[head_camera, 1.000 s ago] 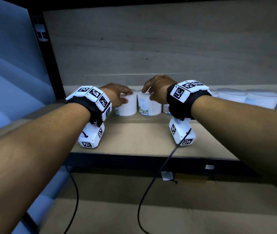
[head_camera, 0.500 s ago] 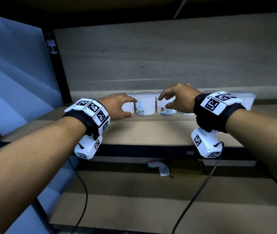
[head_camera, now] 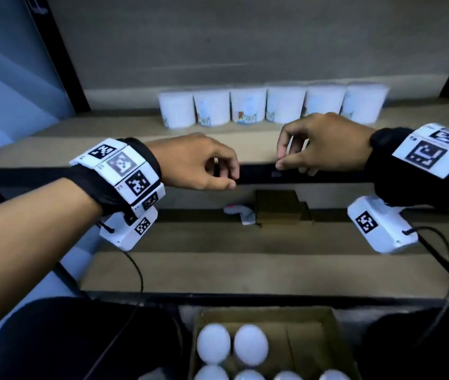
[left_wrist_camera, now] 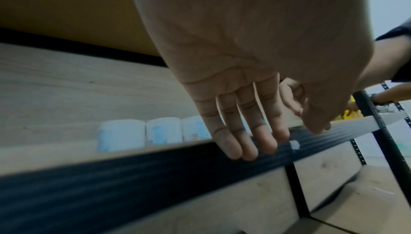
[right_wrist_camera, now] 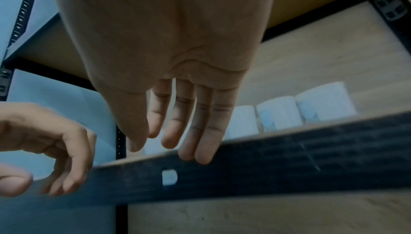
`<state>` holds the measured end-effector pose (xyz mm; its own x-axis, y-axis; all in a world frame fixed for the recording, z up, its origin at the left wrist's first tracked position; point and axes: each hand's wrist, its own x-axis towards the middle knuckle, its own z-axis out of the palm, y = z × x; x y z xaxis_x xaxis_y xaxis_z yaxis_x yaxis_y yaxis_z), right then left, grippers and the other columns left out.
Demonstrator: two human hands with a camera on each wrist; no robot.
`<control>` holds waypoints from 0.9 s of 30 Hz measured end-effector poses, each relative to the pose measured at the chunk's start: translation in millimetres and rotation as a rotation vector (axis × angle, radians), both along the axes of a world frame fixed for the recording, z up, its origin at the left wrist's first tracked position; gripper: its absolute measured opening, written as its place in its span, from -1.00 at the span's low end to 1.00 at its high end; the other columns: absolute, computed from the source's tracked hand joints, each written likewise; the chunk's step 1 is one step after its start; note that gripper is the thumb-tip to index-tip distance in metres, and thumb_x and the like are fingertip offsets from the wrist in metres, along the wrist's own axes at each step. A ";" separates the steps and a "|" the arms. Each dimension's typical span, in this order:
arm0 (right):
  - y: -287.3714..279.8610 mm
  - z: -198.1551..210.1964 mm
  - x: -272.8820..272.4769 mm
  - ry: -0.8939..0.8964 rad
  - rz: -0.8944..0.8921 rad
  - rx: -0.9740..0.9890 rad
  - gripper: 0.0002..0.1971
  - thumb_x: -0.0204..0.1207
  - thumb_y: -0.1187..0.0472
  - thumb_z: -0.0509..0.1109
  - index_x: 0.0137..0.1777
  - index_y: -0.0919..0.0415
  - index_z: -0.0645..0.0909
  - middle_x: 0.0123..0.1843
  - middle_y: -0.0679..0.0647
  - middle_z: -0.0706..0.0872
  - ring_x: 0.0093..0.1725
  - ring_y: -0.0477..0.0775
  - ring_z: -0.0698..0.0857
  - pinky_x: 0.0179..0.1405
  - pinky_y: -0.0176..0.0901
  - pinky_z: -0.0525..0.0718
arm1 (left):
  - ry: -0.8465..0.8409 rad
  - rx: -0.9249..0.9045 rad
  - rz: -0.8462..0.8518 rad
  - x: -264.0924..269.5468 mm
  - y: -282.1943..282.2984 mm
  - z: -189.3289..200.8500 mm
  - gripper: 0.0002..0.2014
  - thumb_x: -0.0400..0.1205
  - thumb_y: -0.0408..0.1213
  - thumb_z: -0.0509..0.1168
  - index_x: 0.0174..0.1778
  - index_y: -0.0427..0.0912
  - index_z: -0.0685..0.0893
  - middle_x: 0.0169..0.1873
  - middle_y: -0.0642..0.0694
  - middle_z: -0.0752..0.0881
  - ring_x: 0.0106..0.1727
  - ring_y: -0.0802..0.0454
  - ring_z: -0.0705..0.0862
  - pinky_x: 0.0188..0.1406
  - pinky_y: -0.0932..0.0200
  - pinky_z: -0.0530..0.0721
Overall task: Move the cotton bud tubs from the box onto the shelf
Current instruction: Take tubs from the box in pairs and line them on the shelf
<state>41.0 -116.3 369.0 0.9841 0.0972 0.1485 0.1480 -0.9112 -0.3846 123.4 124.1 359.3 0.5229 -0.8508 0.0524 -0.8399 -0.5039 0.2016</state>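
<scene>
The left hand (head_camera: 198,160) is hovering in front of the shelf (head_camera: 124,144) edge with its fingers loosely curled and nothing between them; the left wrist view is showing the fingers (left_wrist_camera: 233,132) hanging relaxed and nearly straight. Behind and to its right, six cotton bud tubs (head_camera: 272,106) are standing upright in a row at the back of the shelf, side by side and touching or nearly so. The right hand (head_camera: 324,144) is hanging level with the left one, also loosely curled and carrying nothing, well apart from the row. Below, near the person's lap, the cardboard box (head_camera: 330,338) is holding more tubs (head_camera: 231,344), their round white lids facing up, packed close on its left side with bare cardboard on the right.

Judging from their look, these tubs are light, stiff plastic cylinders with smooth, possibly slippery walls. They are probably not fragile, though a lid could pop if squeezed hard. In the box only the tops are exposed, so the sensible hold is fingertips spread around the lid rim, lifting straight up; one tub per hand looks workable. Tight packing may be leaving little room for fingers between neighbours, so starting at the tubs bordering the bare side seems easiest. On the shelf, a wrap around the wall is suiting the set-down better.
</scene>
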 end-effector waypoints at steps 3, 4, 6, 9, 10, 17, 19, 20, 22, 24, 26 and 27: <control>-1.8 -29.1 -13.9 0.050 0.036 -0.038 -0.88 0.41 0.04 0.62 -0.18 -0.02 0.73 -0.37 -0.13 0.82 -0.46 -0.21 0.75 -0.26 -0.25 0.66 | 0.062 0.050 -0.016 -11.6 -2.2 -28.4 -0.75 0.58 0.03 0.41 0.14 0.10 0.73 -0.08 0.19 0.80 -0.10 0.29 0.72 -0.04 0.34 0.66; -2.2 -37.9 -16.7 0.072 0.046 -0.044 -0.88 0.40 0.03 0.62 -0.18 -0.02 0.73 -0.37 -0.13 0.82 -0.46 -0.21 0.75 -0.26 -0.26 0.64 | 0.075 0.062 -0.020 -13.8 -4.3 -36.2 -0.73 0.58 0.03 0.41 0.16 0.07 0.73 -0.06 0.18 0.81 -0.10 0.29 0.73 -0.03 0.36 0.66; -1.1 -63.8 -21.7 0.110 0.050 -0.063 -0.89 0.40 0.04 0.62 -0.19 -0.02 0.74 -0.36 -0.11 0.83 -0.43 -0.17 0.77 -0.26 -0.29 0.65 | 0.091 0.094 -0.018 -19.7 -7.0 -58.8 -0.69 0.57 0.05 0.42 0.19 0.07 0.73 -0.03 0.18 0.81 -0.10 0.30 0.73 0.02 0.41 0.65; 1.6 -107.9 -24.0 0.222 0.041 -0.081 -0.93 0.42 0.08 0.59 -0.17 -0.03 0.75 -0.36 -0.07 0.81 -0.46 -0.23 0.72 -0.36 -0.43 0.59 | 0.121 0.162 0.003 -22.3 -10.8 -95.7 -0.66 0.55 0.10 0.41 0.22 0.12 0.72 0.01 0.20 0.81 -0.03 0.27 0.75 0.16 0.32 0.63; 2.6 -125.9 -24.5 0.263 0.049 -0.091 -0.94 0.43 0.09 0.58 -0.16 -0.03 0.75 -0.34 -0.07 0.80 -0.46 -0.28 0.69 -0.37 -0.49 0.53 | 0.148 0.189 0.013 -23.4 -12.1 -112.2 -0.65 0.55 0.09 0.41 0.23 0.12 0.72 0.04 0.21 0.80 -0.01 0.25 0.74 0.17 0.32 0.60; 17.5 -234.1 -16.3 0.517 0.039 -0.145 -0.81 0.52 -0.03 0.53 0.07 -0.03 0.71 -0.01 -0.01 0.72 0.02 0.08 0.66 0.06 -0.06 0.61 | 0.441 0.230 0.112 -25.4 -5.8 -234.6 -0.63 0.58 -0.08 0.44 0.30 -0.05 0.68 0.15 0.07 0.74 -0.15 0.31 0.63 -0.10 0.54 0.50; 20.8 -265.6 -15.3 0.585 0.034 -0.145 -0.80 0.53 -0.03 0.50 0.11 -0.04 0.69 -0.02 -0.03 0.74 0.03 0.09 0.68 0.13 -0.01 0.65 | 0.494 0.229 0.140 -27.1 3.2 -267.7 -0.61 0.57 -0.09 0.46 0.31 -0.05 0.68 0.17 0.06 0.73 -0.12 0.31 0.63 -0.09 0.50 0.48; 22.1 -280.8 -15.8 0.617 0.033 -0.139 -0.79 0.53 -0.03 0.50 0.12 -0.05 0.68 -0.04 -0.04 0.74 0.04 0.10 0.69 0.16 0.02 0.67 | 0.524 0.243 0.160 -28.1 6.9 -283.4 -0.59 0.56 -0.09 0.47 0.33 -0.03 0.67 0.19 0.05 0.73 -0.04 0.22 0.66 -0.02 0.42 0.49; 25.1 -306.7 -19.0 0.653 0.017 -0.106 -0.75 0.50 -0.03 0.48 0.16 -0.08 0.65 -0.05 -0.04 0.71 0.07 0.12 0.70 0.18 0.06 0.68 | 0.561 0.274 0.199 -31.6 12.4 -306.2 -0.52 0.56 -0.08 0.48 0.41 -0.03 0.62 0.27 0.01 0.70 0.16 0.08 0.66 0.15 0.31 0.50; 28.0 -330.3 -22.1 0.687 -0.009 -0.057 -0.66 0.45 -0.09 0.48 0.21 -0.14 0.60 0.06 0.00 0.71 0.10 0.12 0.69 0.15 0.01 0.68 | 0.576 0.265 0.238 -35.8 13.8 -324.1 -0.44 0.51 0.01 0.47 0.43 -0.02 0.60 0.31 -0.01 0.68 0.27 0.02 0.65 0.27 0.23 0.53; 31.7 -354.6 -26.8 0.709 -0.037 -0.041 -0.56 0.42 -0.12 0.51 0.29 -0.11 0.57 0.23 0.04 0.69 0.20 0.15 0.66 0.20 0.02 0.65 | 0.576 0.225 0.243 -42.2 13.4 -343.2 -0.34 0.38 0.20 0.36 0.38 -0.04 0.64 0.27 -0.04 0.71 0.26 -0.02 0.67 0.27 0.15 0.58; 33.4 -367.2 -29.4 0.702 -0.053 -0.042 -0.49 0.43 -0.12 0.53 0.35 -0.07 0.55 0.31 0.07 0.66 0.28 0.18 0.64 0.26 0.04 0.63 | 0.574 0.223 0.242 -44.3 13.8 -355.5 -0.28 0.33 0.23 0.30 0.39 -0.04 0.63 0.30 -0.07 0.68 0.29 -0.05 0.65 0.30 0.14 0.57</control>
